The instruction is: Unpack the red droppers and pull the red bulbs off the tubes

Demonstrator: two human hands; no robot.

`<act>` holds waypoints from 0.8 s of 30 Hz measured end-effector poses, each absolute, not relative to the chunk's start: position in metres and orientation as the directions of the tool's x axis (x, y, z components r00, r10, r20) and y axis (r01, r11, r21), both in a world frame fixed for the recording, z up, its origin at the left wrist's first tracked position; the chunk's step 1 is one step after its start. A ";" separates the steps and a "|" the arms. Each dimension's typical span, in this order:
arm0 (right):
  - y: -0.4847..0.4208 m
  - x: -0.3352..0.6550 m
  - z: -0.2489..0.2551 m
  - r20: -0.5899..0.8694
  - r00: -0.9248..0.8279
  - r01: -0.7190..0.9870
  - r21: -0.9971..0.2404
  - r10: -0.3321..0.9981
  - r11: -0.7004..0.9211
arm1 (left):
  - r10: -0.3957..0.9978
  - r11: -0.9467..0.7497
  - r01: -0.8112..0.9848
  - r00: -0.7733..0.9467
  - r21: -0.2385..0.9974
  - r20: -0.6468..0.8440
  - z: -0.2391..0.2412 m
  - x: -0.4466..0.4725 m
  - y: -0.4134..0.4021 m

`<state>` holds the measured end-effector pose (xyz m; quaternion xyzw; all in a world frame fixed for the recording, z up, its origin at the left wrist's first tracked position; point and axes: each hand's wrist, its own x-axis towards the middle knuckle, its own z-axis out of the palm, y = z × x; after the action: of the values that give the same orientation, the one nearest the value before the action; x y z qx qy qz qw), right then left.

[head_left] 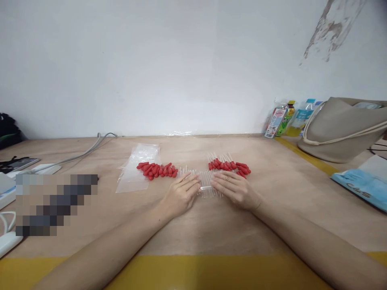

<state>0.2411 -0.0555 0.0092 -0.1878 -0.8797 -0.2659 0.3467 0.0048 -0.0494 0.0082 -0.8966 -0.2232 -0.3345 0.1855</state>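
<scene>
A row of several clear glass tubes [206, 182] lies on the wooden table [211, 225]. My left hand [181, 193] rests flat on the left end of the row, fingers stretched out. My right hand [234, 188] lies flat on the right end, fingers also extended. A pile of loose red rubber bulbs [157, 170] sits just left of the tubes. Behind my right hand lie several finished droppers with red bulbs [229, 164]. Neither hand grips anything.
An empty clear plastic bag [137, 167] lies left of the red bulbs. Drink bottles [286, 119] stand against the wall at the back right, beside a beige bag [341, 129]. A blue packet [363, 183] lies far right. Cables and devices [27, 167] crowd the left.
</scene>
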 end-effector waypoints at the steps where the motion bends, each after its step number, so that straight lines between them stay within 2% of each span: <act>1: -0.053 0.246 0.009 0.738 -0.647 0.568 0.296 0.194 0.768 | 0.305 -0.812 0.560 0.649 -0.166 0.697 0.009 0.003 -0.048; 3: -0.047 0.257 0.010 0.808 -0.492 0.714 0.161 0.324 0.681 | 0.390 -0.752 0.649 0.579 -0.114 0.716 0.011 0.000 -0.045; 5: -0.040 0.268 0.010 0.846 -0.285 0.815 -0.035 0.452 0.579 | 0.473 -0.690 0.721 0.519 -0.067 0.712 0.012 0.000 -0.041; 7: -0.031 0.278 0.010 0.820 -0.137 0.828 -0.214 0.556 0.519 | 0.526 -0.654 0.755 0.501 -0.050 0.687 0.011 0.003 -0.037; 9: -0.024 0.287 0.010 0.767 -0.071 0.818 -0.321 0.638 0.477 | 0.554 -0.636 0.769 0.509 -0.059 0.659 0.011 0.007 -0.033; 14: -0.010 0.309 0.012 0.576 0.086 0.830 -0.493 0.813 0.261 | 0.553 -0.652 0.755 0.537 -0.070 0.637 0.010 0.017 -0.025; 18: -0.007 0.317 0.014 0.441 0.202 0.759 -0.635 0.874 0.145 | 0.509 -0.713 0.698 0.576 -0.061 0.640 0.008 0.022 -0.024; 24: -0.009 0.313 0.013 0.399 0.144 0.760 -0.631 0.906 0.157 | 0.517 -0.770 0.638 0.613 0.011 0.597 0.006 0.027 -0.031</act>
<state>0.3132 -0.0086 0.0127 -0.6428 -0.6477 0.0915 0.3986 0.0268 -0.0312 0.0060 -0.8923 -0.3237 -0.2977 0.1017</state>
